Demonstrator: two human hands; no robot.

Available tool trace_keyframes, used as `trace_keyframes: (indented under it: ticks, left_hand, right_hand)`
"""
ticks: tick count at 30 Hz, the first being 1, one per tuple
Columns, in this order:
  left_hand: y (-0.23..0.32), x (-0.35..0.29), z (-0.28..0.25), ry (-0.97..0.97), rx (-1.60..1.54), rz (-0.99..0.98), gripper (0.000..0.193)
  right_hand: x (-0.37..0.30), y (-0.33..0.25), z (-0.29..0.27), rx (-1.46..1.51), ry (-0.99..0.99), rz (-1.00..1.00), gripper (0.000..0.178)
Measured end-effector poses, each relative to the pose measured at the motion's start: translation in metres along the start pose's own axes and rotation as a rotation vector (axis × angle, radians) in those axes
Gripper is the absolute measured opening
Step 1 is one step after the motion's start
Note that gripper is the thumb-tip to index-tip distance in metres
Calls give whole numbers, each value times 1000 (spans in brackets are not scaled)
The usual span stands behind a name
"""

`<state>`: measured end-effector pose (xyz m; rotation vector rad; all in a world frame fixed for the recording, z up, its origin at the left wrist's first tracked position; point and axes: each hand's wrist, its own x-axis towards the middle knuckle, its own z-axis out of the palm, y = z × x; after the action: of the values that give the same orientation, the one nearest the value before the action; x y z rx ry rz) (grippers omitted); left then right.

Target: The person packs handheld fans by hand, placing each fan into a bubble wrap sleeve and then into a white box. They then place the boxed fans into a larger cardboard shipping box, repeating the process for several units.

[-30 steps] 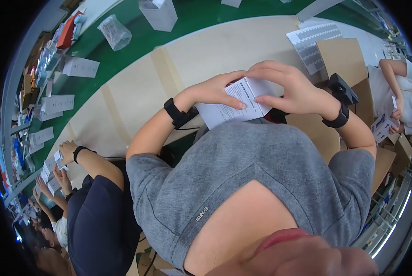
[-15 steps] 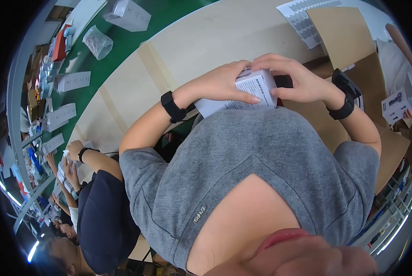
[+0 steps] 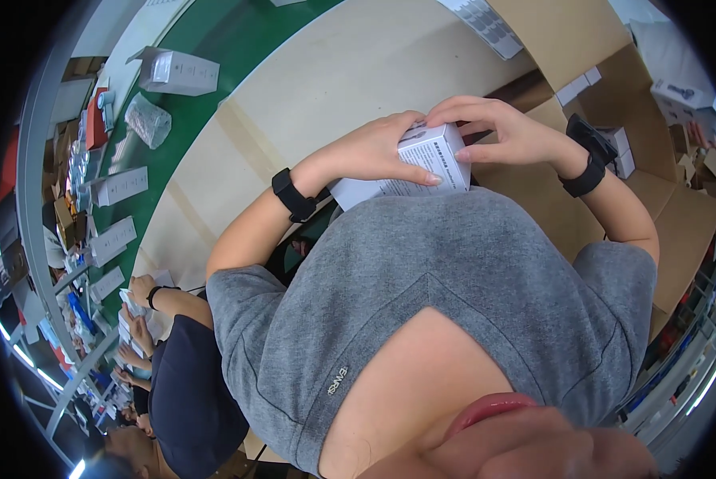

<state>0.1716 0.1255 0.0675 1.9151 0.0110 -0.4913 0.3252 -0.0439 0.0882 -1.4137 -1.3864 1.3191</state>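
A white printed carton box point(image 3: 439, 158) is held close against the front of my grey shirt. My left hand point(image 3: 378, 150) wraps around its left side, the thumb lying across the printed face. From the right, my right hand point(image 3: 497, 132) touches the box with curved fingertips at the far edge and the thumb at its right side. Another white surface point(image 3: 358, 191) shows below my left hand; I cannot tell whether it belongs to the same box. Both wrists wear black bands.
To my right stands a large open brown carton point(image 3: 589, 40) with white boxes point(image 3: 613, 148) inside. A pale curved table point(image 3: 310, 88) lies ahead. On the green conveyor point(image 3: 206, 40) sit white boxes point(image 3: 122, 186) and a bubble-wrapped item point(image 3: 148, 120). A co-worker point(image 3: 194, 383) works at left.
The view has shifted, showing more of the inside of the large brown carton. My hands keep nearly the same hold on the box. The person at far right is no longer plainly visible.
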Motion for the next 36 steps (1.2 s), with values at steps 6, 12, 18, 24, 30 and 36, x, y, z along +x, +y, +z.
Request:
trace_keyframes:
  ticks: [6,12,18,24,30,36]
  left_hand:
    - [1,18,2,2,2,23,88]
    - [10,34,-2,-53,-28,44,84]
    - [13,46,12,-89,-56,154,76]
    - [17,51,23,-133,-33,40,69]
    - [-1,61,26,-84,102,-53,68]
    - [0,63,30,-30,193,-19,70]
  right_hand:
    - [-11,-1,-6,-127,51,-37,44]
    - [-21,-1,-4,-150,166,5,45]
    - [-36,0,-3,-462,161,-52,45]
    - [-48,-7,0,-738,133,116,47]
    - [-47,11,7,-538,115,223,54]
    - [-42,15,-8,-431,-89,193,60]
